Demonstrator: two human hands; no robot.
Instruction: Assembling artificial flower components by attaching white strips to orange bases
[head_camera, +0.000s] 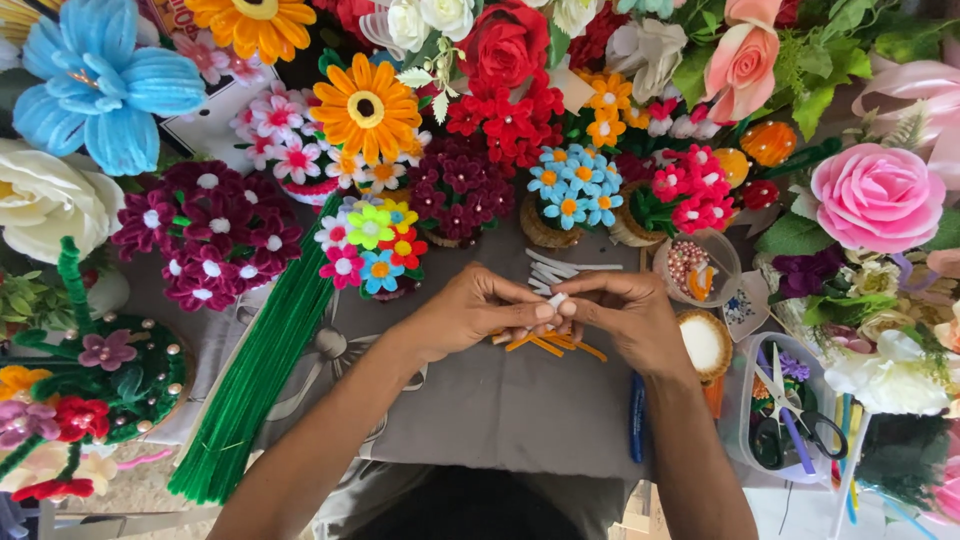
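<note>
My left hand (478, 312) and my right hand (625, 315) meet over the middle of a grey cloth (500, 400), fingertips pinched together on a small white fuzzy stem piece (557, 299). Short orange stem pieces (545, 345) lie under my hands. More white cut pieces (553, 270) rest just beyond my fingers. A long bundle of green fuzzy stems (262, 368) lies diagonally to the left of my left forearm.
Small pots of handmade flowers crowd the far side: a blue one (572, 190), a dark maroon one (215, 235), a multicoloured one (370, 245). A cup of beads (695, 268), a round white-filled dish (702, 343), a tub with scissors (790, 420) and a blue pen (637, 415) sit right.
</note>
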